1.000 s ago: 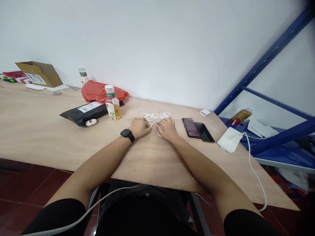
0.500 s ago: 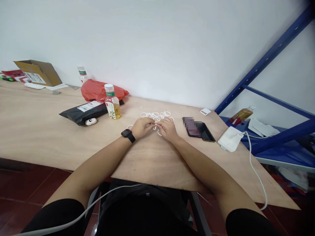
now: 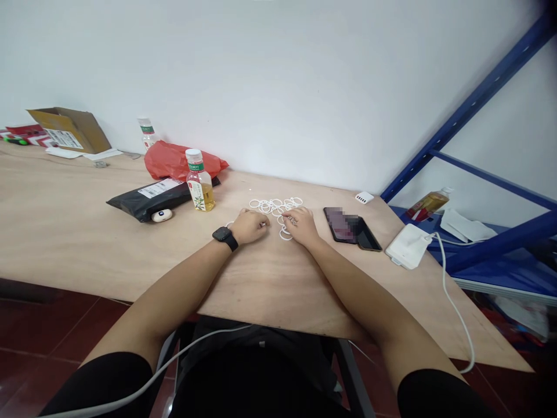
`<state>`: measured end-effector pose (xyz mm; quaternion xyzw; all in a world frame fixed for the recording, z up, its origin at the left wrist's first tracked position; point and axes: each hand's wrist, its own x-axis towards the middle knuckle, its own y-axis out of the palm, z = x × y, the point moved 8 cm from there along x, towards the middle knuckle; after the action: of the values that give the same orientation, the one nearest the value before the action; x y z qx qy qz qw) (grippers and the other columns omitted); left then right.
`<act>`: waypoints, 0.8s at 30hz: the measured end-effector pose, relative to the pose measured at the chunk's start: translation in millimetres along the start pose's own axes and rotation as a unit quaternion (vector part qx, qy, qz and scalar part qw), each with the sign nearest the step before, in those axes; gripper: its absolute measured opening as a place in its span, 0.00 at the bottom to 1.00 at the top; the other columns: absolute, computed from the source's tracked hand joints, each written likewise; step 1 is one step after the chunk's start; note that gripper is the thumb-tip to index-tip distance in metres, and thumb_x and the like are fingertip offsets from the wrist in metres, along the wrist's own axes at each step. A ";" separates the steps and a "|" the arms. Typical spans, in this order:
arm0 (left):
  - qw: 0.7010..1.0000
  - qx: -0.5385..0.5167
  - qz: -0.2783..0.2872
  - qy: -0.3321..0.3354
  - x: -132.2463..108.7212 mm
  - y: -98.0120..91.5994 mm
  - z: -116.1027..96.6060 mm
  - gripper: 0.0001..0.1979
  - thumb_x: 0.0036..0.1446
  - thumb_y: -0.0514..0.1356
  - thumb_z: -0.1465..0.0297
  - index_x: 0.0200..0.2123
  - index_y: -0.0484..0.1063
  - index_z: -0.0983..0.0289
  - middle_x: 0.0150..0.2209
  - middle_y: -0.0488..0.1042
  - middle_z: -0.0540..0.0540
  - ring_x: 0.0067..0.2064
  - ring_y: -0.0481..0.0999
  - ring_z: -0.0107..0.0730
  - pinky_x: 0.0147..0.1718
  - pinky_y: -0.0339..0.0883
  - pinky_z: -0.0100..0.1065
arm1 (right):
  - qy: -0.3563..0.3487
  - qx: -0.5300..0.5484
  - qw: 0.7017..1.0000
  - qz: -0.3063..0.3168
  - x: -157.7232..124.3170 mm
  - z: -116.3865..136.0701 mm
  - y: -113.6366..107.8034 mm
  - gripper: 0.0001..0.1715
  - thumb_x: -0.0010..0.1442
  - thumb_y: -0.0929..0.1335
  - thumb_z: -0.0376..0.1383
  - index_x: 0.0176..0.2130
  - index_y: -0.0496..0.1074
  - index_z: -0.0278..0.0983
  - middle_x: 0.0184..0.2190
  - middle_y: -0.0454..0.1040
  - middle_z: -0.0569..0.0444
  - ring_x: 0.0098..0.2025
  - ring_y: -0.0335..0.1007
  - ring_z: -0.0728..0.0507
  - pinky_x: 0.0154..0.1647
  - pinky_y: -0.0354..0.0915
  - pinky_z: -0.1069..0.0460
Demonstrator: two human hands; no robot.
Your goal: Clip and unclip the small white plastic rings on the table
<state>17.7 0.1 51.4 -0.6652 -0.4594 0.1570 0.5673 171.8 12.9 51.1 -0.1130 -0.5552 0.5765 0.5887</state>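
Several thin white rings [image 3: 277,204] lie in a loose, overlapping group on the wooden table [image 3: 261,278]. My left hand [image 3: 251,226], with a black watch on its wrist, is just left of the group. Its fingers are curled together, and what they hold, if anything, is too small to name. On the right side of the rings is my right hand [image 3: 300,225], its fingers bent down and pressed together over the nearest rings; its fingertips are too small to make out clearly. A gap separates the two hands, with a ring [image 3: 286,236] beside the right one.
Left of my hands are a tea bottle [image 3: 201,188], a black parcel [image 3: 150,200], a white case [image 3: 162,215] and a red bag [image 3: 167,159]. To the right lie two phones [image 3: 342,225], a white charger [image 3: 408,246] with a cable, and a blue rack [image 3: 470,98].
My hands, whose fingertips met over a small white piece, have moved apart, the left one slightly left and the right one slightly right. More of the rings between them shows.
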 end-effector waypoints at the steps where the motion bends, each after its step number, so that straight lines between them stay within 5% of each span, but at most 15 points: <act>1: 1.000 0.017 0.007 -0.016 0.2 1.0 3.6 0.11 0.55 0.55 0.69 0.36 0.78 0.59 0.37 0.81 0.53 0.42 0.77 0.39 0.49 0.60 0.43 | 0.020 -0.012 1.000 0.004 0.4 -7.3 -0.9 0.13 0.59 0.65 0.34 0.40 0.79 0.40 0.41 0.79 0.51 0.49 0.67 0.39 0.56 0.54 0.42; 9: 0.986 0.133 -0.015 -0.096 -2.3 -4.4 24.4 0.13 0.54 0.54 0.67 0.25 0.76 0.64 0.30 0.79 0.61 0.35 0.75 0.43 0.42 0.58 0.45 | 0.075 -0.049 0.995 0.040 0.7 -32.1 2.2 0.15 0.55 0.65 0.32 0.39 0.79 0.41 0.45 0.78 0.52 0.50 0.66 0.38 0.54 0.55 0.43; 19: 0.997 0.053 -0.027 -0.041 -0.5 -5.9 6.9 0.12 0.56 0.55 0.66 0.37 0.78 0.61 0.40 0.79 0.58 0.45 0.75 0.45 0.46 0.62 0.44 | 0.053 -0.078 0.993 0.069 1.1 -20.7 8.2 0.15 0.60 0.67 0.42 0.44 0.79 0.44 0.42 0.80 0.51 0.49 0.68 0.38 0.54 0.53 0.41; 24: 0.999 0.024 0.014 0.017 0.5 4.8 -3.2 0.13 0.58 0.55 0.64 0.39 0.78 0.61 0.37 0.80 0.55 0.40 0.77 0.39 0.41 0.66 0.37 | 0.025 -0.093 0.991 0.090 0.8 -8.2 10.1 0.12 0.60 0.66 0.37 0.38 0.80 0.45 0.39 0.81 0.53 0.47 0.67 0.39 0.56 0.48 0.39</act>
<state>22.4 -1.2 48.3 -0.6603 -0.4363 0.1642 0.5888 172.4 20.8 40.7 -0.2311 -0.5790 0.5699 0.5353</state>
